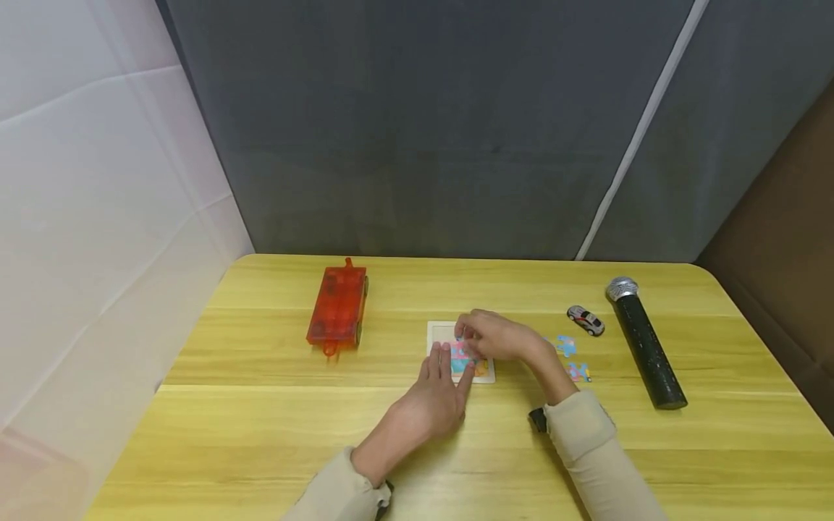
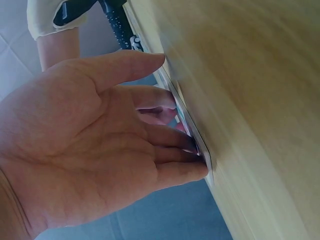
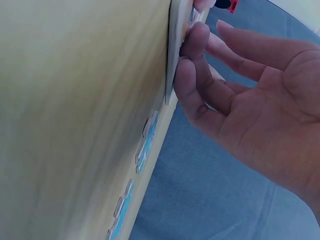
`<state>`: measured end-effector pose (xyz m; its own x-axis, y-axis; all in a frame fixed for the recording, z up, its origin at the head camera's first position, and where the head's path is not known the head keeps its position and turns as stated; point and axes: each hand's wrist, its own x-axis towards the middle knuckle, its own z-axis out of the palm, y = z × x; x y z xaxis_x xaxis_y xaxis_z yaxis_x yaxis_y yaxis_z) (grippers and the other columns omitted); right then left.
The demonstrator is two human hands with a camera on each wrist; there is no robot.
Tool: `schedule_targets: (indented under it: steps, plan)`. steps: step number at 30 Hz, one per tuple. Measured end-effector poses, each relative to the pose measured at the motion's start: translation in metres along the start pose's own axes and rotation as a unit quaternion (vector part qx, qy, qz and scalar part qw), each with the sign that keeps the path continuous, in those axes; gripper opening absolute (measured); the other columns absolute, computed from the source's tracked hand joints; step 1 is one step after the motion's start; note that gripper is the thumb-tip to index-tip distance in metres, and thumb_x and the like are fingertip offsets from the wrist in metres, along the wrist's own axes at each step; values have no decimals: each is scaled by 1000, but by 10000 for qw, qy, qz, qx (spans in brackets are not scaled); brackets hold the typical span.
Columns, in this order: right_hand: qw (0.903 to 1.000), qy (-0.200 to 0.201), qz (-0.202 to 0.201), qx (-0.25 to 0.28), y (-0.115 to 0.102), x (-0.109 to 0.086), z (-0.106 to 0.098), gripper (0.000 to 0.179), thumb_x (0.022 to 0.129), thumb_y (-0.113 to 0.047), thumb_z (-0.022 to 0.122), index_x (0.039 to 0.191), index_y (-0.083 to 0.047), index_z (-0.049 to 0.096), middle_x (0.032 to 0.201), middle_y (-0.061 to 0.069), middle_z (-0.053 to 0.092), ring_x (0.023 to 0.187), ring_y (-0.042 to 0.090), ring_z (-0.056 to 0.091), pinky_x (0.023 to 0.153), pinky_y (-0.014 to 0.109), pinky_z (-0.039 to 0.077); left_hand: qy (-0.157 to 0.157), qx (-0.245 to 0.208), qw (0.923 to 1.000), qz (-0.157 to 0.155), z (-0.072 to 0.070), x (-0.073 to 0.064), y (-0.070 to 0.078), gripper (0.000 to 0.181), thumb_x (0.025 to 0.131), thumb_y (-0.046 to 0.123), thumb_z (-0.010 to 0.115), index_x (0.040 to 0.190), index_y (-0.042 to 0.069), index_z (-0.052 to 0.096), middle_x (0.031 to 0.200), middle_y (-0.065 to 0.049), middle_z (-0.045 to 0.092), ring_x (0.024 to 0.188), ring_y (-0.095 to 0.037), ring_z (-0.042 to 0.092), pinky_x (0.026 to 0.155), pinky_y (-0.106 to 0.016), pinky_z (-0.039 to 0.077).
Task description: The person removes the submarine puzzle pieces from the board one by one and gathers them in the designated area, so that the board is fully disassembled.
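Observation:
A small jigsaw puzzle in a pale tray [image 1: 441, 328] lies on the table, with pink, teal and orange pieces [image 1: 462, 364] in its lower part. My left hand [image 1: 435, 405] rests its extended fingers on the near left of the puzzle. From the right, my right hand [image 1: 500, 337] reaches over the tray. Its bent fingers [image 3: 186, 80] touch the puzzle side of the tray, while the thumb stands apart from them. No piece shows between thumb and fingers; the contact is partly hidden. Two loose blue-and-pink pieces, one farther [image 1: 567, 346] and one nearer [image 1: 579, 373], lie right of the tray.
Left of the tray stands a red translucent toy wagon [image 1: 337, 307] with dark wheels. A small silver toy car [image 1: 586, 320] and a black microphone [image 1: 648, 347] with a silver head lie at the right. A dark grey panel [image 1: 417, 145] rises behind the table.

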<state>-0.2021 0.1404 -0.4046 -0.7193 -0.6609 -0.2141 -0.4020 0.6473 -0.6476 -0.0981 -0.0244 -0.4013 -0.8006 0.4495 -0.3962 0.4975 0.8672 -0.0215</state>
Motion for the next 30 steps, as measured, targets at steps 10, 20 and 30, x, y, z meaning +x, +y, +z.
schedule_targets:
  steps: [10,20,30]
  plan:
    - [9975,325,65,619,-2,0,3,8,109,6,58,115,2,61,93,13,72,72,18,67,71,26,55,29,44,10000,16,4,4,0,60,118,25,45,175,14,30,176,-35,20,167,-49,19,135,-49,30]
    - [9956,645,134,672,2,-1,2,12,105,12,60,110,2,64,90,11,73,68,17,69,68,27,58,42,-113,9999,-37,5,5,1,59,117,22,46,174,15,32,177,-35,21,167,-48,19,135,-50,29]
    - [9964,273,405,698,15,-29,-25,11,104,11,61,103,0,62,80,12,71,66,23,68,63,31,52,73,-113,9999,-95,2,1,1,58,117,19,46,174,16,35,176,-33,24,167,-47,21,134,-47,31]
